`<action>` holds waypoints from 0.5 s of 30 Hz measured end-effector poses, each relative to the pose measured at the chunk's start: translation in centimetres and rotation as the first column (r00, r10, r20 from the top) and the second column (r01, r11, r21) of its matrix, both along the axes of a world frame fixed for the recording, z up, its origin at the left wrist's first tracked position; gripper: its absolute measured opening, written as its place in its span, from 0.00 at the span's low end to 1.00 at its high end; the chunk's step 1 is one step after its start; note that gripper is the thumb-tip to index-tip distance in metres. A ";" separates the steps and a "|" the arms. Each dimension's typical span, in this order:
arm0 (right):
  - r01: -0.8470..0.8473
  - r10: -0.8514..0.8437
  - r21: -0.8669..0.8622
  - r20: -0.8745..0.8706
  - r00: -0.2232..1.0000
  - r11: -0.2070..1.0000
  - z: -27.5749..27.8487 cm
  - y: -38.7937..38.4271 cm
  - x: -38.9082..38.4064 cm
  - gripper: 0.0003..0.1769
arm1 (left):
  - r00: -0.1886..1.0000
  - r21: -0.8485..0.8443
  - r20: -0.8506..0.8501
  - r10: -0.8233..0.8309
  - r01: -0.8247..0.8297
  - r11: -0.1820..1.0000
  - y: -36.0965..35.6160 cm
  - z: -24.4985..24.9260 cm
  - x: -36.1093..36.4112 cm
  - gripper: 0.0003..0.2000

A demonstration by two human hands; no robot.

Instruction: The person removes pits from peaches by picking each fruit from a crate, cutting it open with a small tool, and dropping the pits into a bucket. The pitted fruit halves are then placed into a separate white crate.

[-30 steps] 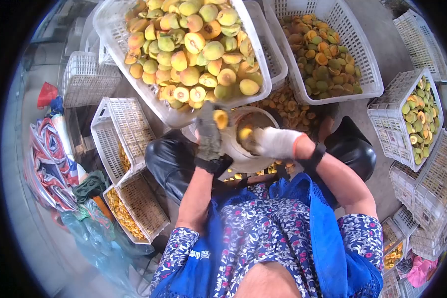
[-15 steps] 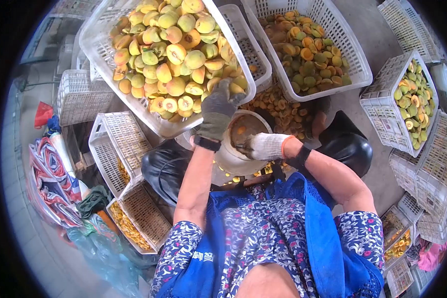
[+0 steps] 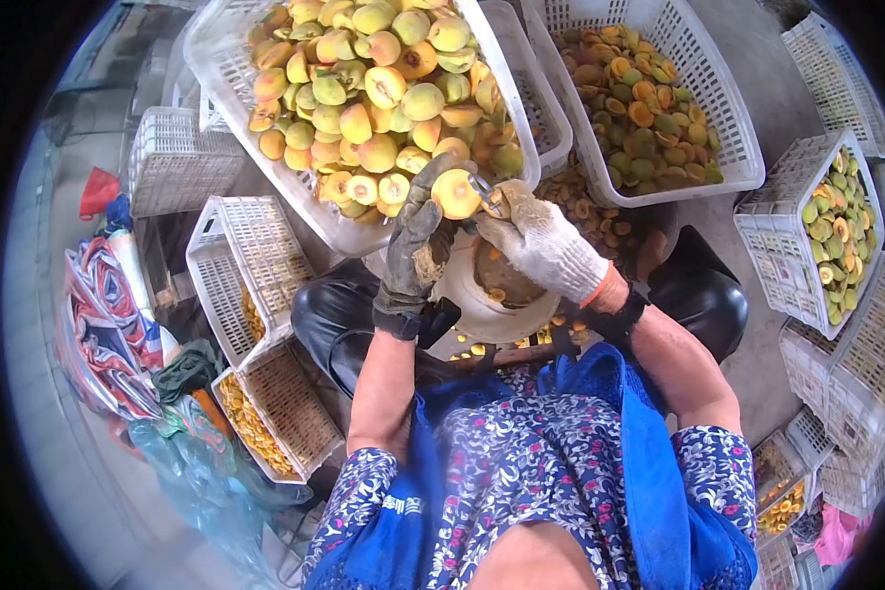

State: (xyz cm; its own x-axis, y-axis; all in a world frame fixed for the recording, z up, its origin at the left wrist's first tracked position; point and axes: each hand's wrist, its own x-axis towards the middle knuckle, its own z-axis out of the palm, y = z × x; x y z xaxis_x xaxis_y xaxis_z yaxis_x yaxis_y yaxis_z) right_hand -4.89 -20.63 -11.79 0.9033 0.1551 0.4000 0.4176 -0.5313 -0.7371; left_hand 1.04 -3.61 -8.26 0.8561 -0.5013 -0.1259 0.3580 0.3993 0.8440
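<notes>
A cut peach half (image 3: pixel 456 194), its yellow flesh facing up, is held in the dark glove of my left hand (image 3: pixel 413 241). In its light knit glove, my right hand (image 3: pixel 546 241) grips a small metal tool with a curved tip (image 3: pixel 483 193), which touches or nearly touches the peach's right edge. Its handle is hidden by my fingers. Beneath both hands stands a pale bucket (image 3: pixel 467 313) with brownish contents and a few orange pieces. Just beyond my left hand, a large white crate (image 3: pixel 310 211) is heaped with whole-looking and halved peaches.
Another white crate (image 3: pixel 742 187) at the back right holds fruit halves. Fruit pieces (image 3: pixel 585 211) lie behind the bucket. A fruit-filled crate (image 3: pixel 777 211) stands at right, and tipped crates (image 3: pixel 265 241) with orange pieces at left. Plastic sheeting (image 3: pixel 192 492) lies at lower left.
My left hand has come back from the crate and now holds a peach half. My right hand has risen out of the bucket, bringing the metal tool to the peach. The view has shifted slightly.
</notes>
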 end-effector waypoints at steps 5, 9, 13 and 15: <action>0.058 -0.056 -0.099 0.016 0.998 0.993 0.4 0.4 -0.6 0.10 | 0.998 0.054 0.034 0.052 -0.054 0.997 -0.9 -0.8 -0.3 0.34; 0.117 -0.087 -0.176 0.167 0.982 0.978 -0.5 0.3 -0.5 0.09 | 0.997 0.025 -0.019 0.079 -0.078 0.997 -1.3 -1.3 -0.4 0.33; 0.113 -0.067 -0.306 0.157 0.985 0.945 -0.4 0.1 -0.9 0.11 | 0.999 -0.015 0.029 0.033 -0.033 0.999 -1.5 -1.5 -0.5 0.30; 0.095 -0.052 -0.374 0.124 0.991 0.922 -0.7 0.3 -1.0 0.13 | 0.999 -0.028 0.034 0.020 -0.019 0.999 -1.2 -2.5 -0.7 0.28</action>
